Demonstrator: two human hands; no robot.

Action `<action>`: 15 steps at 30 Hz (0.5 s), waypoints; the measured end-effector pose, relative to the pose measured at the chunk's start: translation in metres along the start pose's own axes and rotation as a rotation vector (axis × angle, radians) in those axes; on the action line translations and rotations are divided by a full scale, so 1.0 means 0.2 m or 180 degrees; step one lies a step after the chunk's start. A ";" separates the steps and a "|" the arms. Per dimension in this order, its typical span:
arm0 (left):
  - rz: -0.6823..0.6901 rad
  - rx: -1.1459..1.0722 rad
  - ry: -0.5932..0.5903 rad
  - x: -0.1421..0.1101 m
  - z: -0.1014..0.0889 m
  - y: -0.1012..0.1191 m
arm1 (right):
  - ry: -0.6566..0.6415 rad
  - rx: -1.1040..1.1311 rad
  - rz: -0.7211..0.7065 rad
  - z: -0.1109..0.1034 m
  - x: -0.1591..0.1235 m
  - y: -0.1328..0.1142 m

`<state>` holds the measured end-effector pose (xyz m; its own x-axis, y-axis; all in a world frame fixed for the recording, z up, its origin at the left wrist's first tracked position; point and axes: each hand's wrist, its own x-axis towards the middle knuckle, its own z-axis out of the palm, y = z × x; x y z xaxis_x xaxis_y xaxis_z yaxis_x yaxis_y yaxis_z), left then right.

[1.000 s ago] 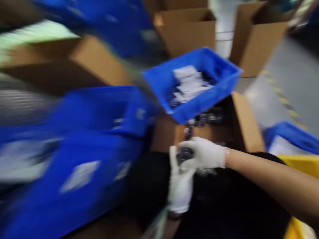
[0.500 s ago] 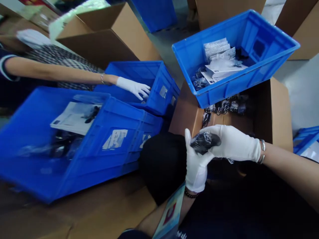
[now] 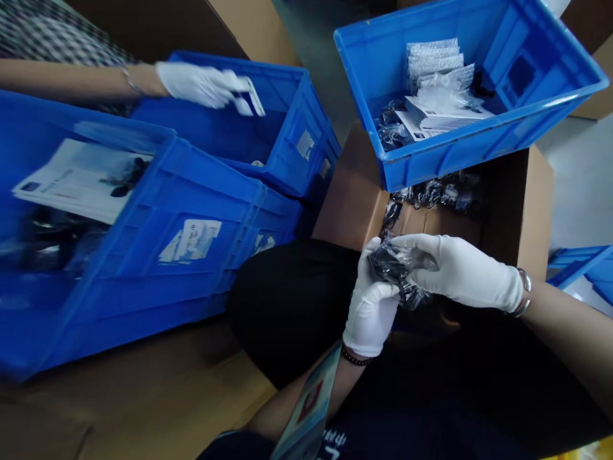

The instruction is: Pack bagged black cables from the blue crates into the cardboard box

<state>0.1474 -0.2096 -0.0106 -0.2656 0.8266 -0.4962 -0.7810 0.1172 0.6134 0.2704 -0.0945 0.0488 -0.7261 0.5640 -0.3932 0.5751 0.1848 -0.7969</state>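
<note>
Blue plastic, big and close: the large crate (image 3: 138,275) on my left, then another blue crate (image 3: 493,144) perched over the open cardboard box (image 3: 347,198). And now my white-gloved right hand (image 3: 460,271), thumb and fingers pinching clear wrap, while my left hand (image 3: 371,313) grips the other side, thumb bent inward. Between them sits the dark plastic-wrapped item (image 3: 395,265), and small wrapped pieces (image 3: 431,193) lie inside the box.

The left hand (image 3: 371,313) and right hand (image 3: 453,268), both in white gloves, hold a black item in clear plastic wrap (image 3: 400,268). Beyond them, a blue crate (image 3: 488,137) with white booklets (image 3: 443,116) overlaps an open cardboard box (image 3: 345,204). A co-worker's gloved hand (image 3: 198,85) grips a small white-and-dark object (image 3: 249,99) over another blue bin (image 3: 292,128).
</note>
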 end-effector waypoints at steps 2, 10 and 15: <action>0.0043 -0.0096 -0.0057 0.00 -0.01 -0.01 | -0.0110 0.0053 -0.0013 -0.01 -0.01 -0.01; -0.0057 -0.0125 0.0037 0.00 -0.01 -0.03 | -0.0237 0.0133 -0.0048 -0.03 -0.03 -0.01; 0.0213 0.0597 0.0048 -0.01 -0.02 -0.09 | 0.0235 -0.0341 -0.0173 0.06 -0.03 0.03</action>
<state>0.1588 -0.2158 -0.0231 -0.3230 0.8278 -0.4587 -0.6427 0.1639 0.7484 0.2738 -0.1056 0.0405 -0.7299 0.6077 -0.3130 0.5755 0.2993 -0.7610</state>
